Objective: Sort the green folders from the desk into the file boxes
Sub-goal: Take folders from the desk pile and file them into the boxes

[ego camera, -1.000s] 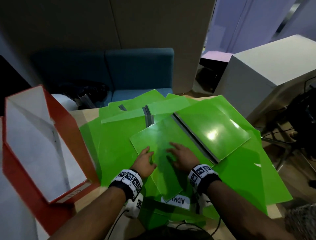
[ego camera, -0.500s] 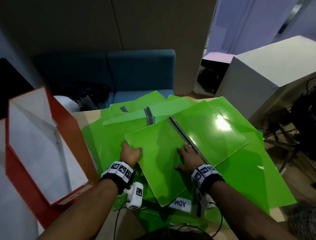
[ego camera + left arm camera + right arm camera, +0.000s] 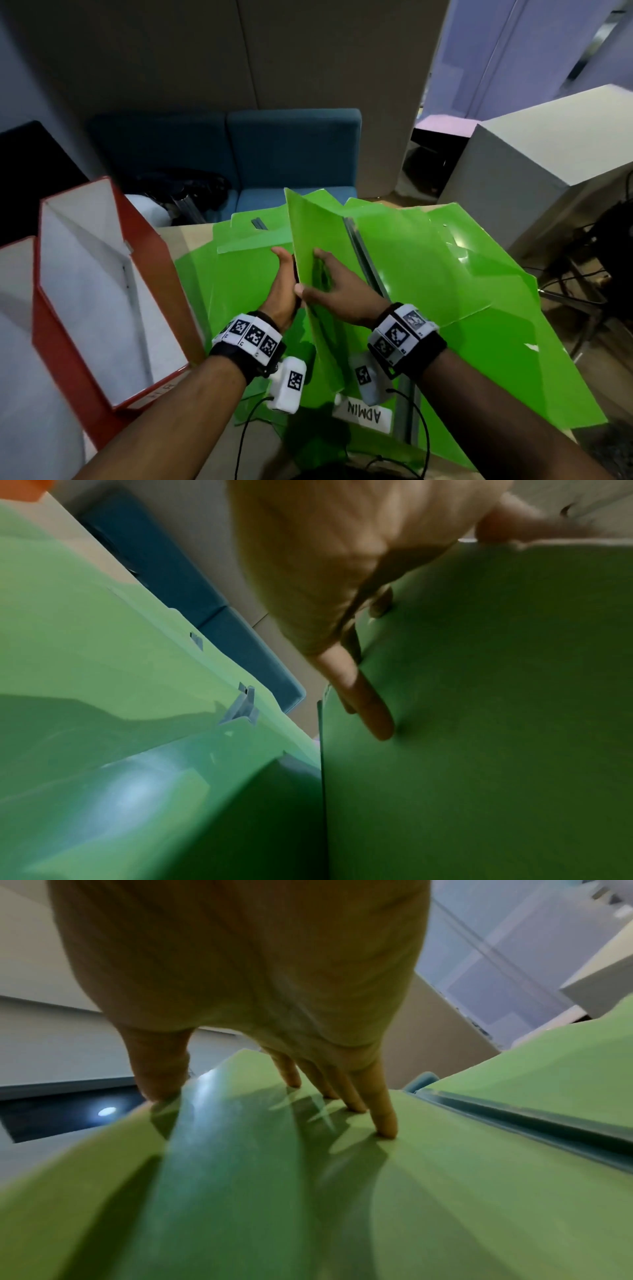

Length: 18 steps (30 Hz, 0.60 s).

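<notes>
Several green folders (image 3: 479, 342) lie spread over the desk. The top one lies open, its grey spine (image 3: 363, 260) running away from me. Its left cover (image 3: 318, 233) stands lifted, nearly upright. My left hand (image 3: 282, 284) lies flat against the back of that cover, fingers straight, as the left wrist view shows on the cover (image 3: 479, 723). My right hand (image 3: 342, 294) holds the cover's near edge, thumb on the edge and fingers spread on the inner face (image 3: 240, 1177). An empty red file box (image 3: 68, 359) with a white inside stands at the left.
A second red and white box (image 3: 13, 308) shows at the far left edge. A white label reading ADMIN (image 3: 363, 414) lies on the folders near me. A blue sofa (image 3: 291, 154) sits behind the desk, and a white cabinet (image 3: 548, 154) stands at the right.
The top folder's left cover has swung up from flat on the pile to nearly upright. My left hand slid under it and now backs it; my right hand moved to its edge.
</notes>
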Each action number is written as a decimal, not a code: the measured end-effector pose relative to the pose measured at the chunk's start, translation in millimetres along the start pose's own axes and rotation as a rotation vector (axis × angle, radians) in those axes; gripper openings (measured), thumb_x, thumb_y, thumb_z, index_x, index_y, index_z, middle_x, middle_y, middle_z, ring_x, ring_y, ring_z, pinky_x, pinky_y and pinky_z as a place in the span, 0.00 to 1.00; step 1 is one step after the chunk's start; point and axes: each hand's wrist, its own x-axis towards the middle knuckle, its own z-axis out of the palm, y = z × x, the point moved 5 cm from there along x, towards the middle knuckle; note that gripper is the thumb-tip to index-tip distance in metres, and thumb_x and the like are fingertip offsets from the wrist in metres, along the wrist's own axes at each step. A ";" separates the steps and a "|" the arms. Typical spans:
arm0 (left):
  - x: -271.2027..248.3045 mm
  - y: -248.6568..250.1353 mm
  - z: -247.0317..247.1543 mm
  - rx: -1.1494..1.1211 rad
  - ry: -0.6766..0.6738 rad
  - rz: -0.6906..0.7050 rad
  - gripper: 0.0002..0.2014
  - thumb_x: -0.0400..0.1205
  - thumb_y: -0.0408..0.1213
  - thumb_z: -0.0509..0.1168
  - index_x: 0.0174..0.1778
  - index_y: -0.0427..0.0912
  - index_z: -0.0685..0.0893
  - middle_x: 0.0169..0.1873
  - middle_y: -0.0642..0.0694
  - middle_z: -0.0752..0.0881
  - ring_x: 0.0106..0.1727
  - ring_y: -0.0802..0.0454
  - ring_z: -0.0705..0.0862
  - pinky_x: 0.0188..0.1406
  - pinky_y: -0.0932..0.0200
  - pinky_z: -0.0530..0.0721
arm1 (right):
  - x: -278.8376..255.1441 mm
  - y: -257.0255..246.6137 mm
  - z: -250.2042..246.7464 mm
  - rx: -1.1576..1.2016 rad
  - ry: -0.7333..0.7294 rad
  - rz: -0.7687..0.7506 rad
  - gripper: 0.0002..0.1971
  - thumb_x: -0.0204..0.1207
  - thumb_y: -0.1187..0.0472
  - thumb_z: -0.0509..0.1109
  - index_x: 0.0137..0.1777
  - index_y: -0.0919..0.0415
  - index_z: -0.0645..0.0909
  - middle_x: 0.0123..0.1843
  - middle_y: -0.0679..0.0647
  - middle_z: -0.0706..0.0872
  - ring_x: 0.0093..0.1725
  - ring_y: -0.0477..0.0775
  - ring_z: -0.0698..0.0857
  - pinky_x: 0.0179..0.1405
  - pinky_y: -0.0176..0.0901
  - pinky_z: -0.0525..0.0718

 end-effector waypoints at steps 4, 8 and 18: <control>-1.1 7.3 0.9 0.127 -0.008 0.112 0.36 0.77 0.70 0.38 0.68 0.58 0.78 0.58 0.52 0.89 0.57 0.51 0.88 0.42 0.50 0.87 | -6.5 -26.4 -14.8 -0.031 0.068 -0.110 0.36 0.77 0.60 0.70 0.83 0.55 0.58 0.76 0.55 0.74 0.70 0.52 0.78 0.67 0.39 0.77; 2.0 3.9 4.9 0.196 0.051 0.102 0.23 0.87 0.60 0.42 0.74 0.62 0.71 0.59 0.64 0.83 0.53 0.63 0.86 0.31 0.58 0.86 | -6.9 -43.6 -15.7 0.053 0.102 -0.241 0.31 0.77 0.59 0.62 0.81 0.58 0.61 0.78 0.54 0.73 0.76 0.49 0.73 0.76 0.56 0.71; -0.3 -19.7 -33.4 -0.115 0.209 -0.119 0.34 0.83 0.68 0.43 0.55 0.47 0.85 0.33 0.48 0.92 0.31 0.54 0.90 0.23 0.61 0.85 | -36.7 -76.7 -25.7 0.322 0.109 -0.447 0.32 0.77 0.72 0.55 0.81 0.57 0.56 0.72 0.37 0.70 0.72 0.43 0.75 0.63 0.37 0.80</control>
